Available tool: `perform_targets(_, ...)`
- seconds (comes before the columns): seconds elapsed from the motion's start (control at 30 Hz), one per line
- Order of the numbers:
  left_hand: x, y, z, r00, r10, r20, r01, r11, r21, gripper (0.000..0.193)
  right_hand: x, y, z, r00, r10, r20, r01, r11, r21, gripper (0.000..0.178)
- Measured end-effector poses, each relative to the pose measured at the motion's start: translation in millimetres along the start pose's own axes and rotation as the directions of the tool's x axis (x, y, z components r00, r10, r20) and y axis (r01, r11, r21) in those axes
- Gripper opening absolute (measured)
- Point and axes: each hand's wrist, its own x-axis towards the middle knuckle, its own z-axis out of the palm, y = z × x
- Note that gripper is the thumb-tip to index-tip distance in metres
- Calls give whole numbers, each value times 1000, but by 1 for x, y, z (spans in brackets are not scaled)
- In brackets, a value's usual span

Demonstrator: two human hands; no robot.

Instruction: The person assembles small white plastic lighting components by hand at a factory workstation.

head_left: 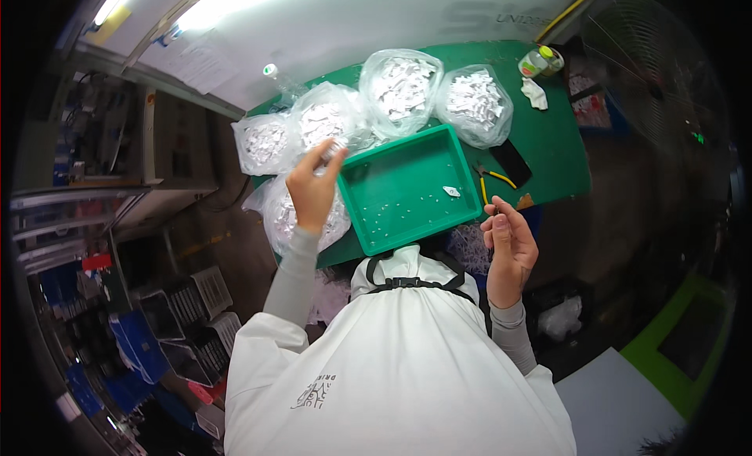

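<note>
My left hand [312, 191] is raised over the left edge of a green tray [348, 213]. Its thumb and fingers pinch small white pieces [335, 149], partly blurred against the bags behind. Beyond the tray's right corner my right hand [513, 256] is closed, thumb against fingers, on a small dark thing too hidden to name. In the tray lies one white diamond-shaped piece [451, 191], with tiny white bits scattered around it. Yellow-handled cutting pliers [500, 178] rest beside the tray, close to my right fingertips.
Clear bags of white pieces [402, 88] crowd the back and left of the green table [556, 154]. A black phone [511, 164], a jar with a yellow-green lid [536, 62] and a crumpled tissue [534, 94] lie at right. A fan [646, 72] stands beyond.
</note>
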Motion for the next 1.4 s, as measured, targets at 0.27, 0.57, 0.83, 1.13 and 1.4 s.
perform_targets(0.27,-47,-52,153,667,465,583,-523,849,-79,21,-12,-3,-30,960,97,-262,-74,993,96,30)
perform_targets(0.57,-90,-70,244,312,315,896,-765,643,41,26,-46,-5,-39,930,115,-350,-111,993,31,28)
perform_targets(0.83,-55,-1,133,532,-112,840,520,826,-219,17,-27,-1,-25,970,128,-208,-143,988,-55,25)
perform_targets(1.13,-38,127,-28,617,-64,784,670,566,-481,10,11,-13,-1,938,-225,263,261,958,-115,30)
perform_targets(1.4,-51,144,-66,612,-17,791,659,564,-498,12,21,-24,12,776,-385,499,386,916,107,33)
